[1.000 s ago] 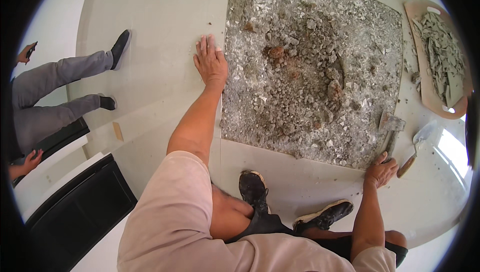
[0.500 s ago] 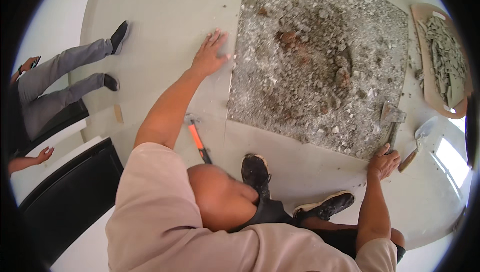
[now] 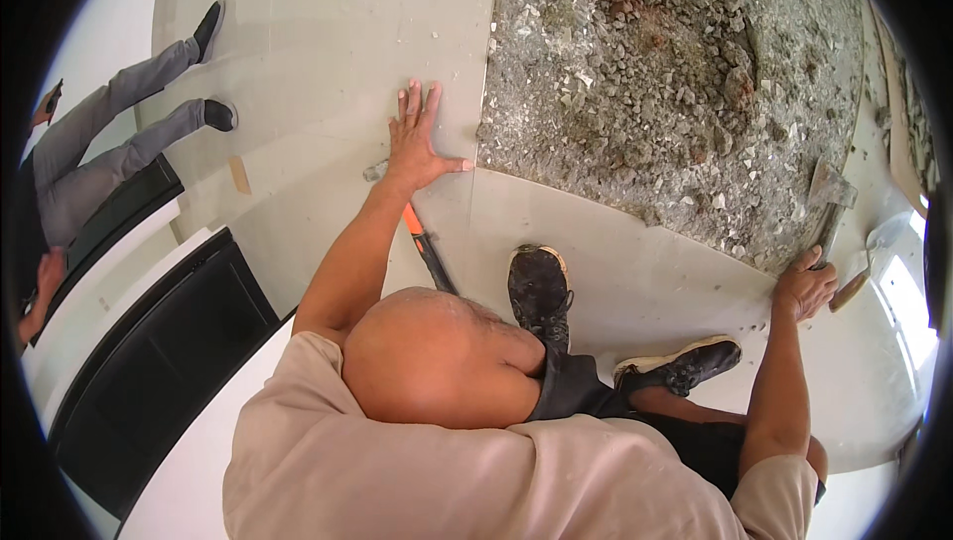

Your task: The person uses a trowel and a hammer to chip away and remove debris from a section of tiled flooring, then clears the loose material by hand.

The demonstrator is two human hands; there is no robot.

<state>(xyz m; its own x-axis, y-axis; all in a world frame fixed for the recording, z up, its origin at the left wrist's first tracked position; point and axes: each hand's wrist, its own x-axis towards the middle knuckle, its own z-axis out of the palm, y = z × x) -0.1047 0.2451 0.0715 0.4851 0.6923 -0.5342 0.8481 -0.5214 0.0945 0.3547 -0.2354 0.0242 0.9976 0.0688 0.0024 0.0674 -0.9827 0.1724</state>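
My left hand (image 3: 417, 143) lies on the pale floor tile with its fingers spread, its thumb by the near left corner of a square patch of broken-up rubble (image 3: 685, 83). Under that forearm lies a hammer with an orange and black handle (image 3: 429, 252); its metal head shows just left of my wrist. At the patch's near right corner my right hand (image 3: 806, 287) is closed around the handle of another hammer (image 3: 832, 191), whose broad grey metal head rests on the rubble edge. A trowel with a wooden handle (image 3: 850, 293) lies just right of this hand.
A tan tray (image 3: 895, 133) of grey shards stands at the far right. My black shoes (image 3: 541, 287) are on the tile before the patch. At left are another person's grey-trousered legs (image 3: 119, 103) and dark panels (image 3: 164, 371). A small tan strip (image 3: 240, 175) lies on the floor.
My left hand has come back along the tile toward the patch's near left corner, fingers still spread. My right hand keeps its hold on the hammer. The whole view has shifted.
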